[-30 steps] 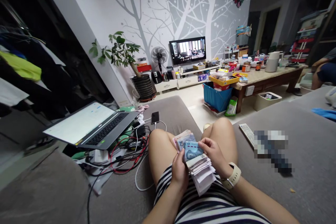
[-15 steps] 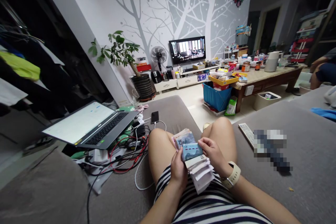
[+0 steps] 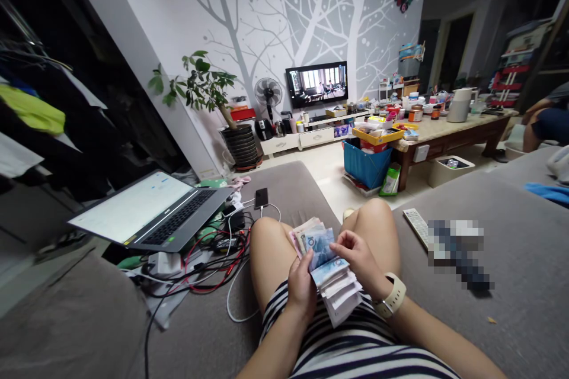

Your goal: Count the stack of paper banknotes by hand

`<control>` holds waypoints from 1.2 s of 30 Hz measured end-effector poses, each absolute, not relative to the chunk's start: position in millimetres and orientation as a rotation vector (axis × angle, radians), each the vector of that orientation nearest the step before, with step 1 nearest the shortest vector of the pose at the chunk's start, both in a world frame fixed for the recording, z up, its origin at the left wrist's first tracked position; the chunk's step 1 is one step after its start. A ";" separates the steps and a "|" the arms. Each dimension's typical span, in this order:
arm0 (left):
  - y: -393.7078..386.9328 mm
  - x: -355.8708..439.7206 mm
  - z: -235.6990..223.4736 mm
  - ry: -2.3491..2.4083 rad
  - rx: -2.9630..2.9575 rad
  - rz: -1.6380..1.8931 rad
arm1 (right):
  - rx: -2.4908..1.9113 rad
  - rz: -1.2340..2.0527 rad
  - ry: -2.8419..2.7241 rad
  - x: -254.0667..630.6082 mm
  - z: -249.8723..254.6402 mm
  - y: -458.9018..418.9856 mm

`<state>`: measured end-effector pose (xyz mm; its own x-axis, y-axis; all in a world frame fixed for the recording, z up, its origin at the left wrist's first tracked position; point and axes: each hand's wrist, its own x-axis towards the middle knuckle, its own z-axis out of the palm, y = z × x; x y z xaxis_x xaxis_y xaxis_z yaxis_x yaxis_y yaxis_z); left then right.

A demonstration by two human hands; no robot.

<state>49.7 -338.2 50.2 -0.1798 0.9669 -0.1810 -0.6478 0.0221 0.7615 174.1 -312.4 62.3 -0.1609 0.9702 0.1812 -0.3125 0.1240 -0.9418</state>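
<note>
A fanned stack of banknotes lies over my lap, held by my left hand with its thumb on top. Blue notes show at the upper part, and pinkish ones stick out at the far left of the fan. My right hand pinches the edge of a blue banknote marked 10, its thumb and forefinger together. Several pale notes hang folded down toward the striped clothing. A cream-strapped watch is on my right wrist.
Left on the sofa are an open laptop, tangled cables and a phone. To the right lies a white remote near a blurred patch. Beyond stand a blue bin and a loaded table. Another person sits far right.
The blue note with the dashed line, upright between my hands before, has been folded down toward me. Another blue note marked 10 now shows behind it, with my right fingers at its edge.
</note>
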 end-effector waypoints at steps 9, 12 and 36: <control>-341.0 49.7 50.1 0.832 0.559 1.486 | -0.766 1.375 -1.165 175.6 53.6 -308.4; -340.3 49.5 48.4 0.850 0.555 1.486 | -0.772 1.388 -1.146 175.5 54.3 -309.3; -335.7 46.7 37.0 0.958 0.574 1.572 | -0.727 1.440 -1.108 174.4 57.2 -313.3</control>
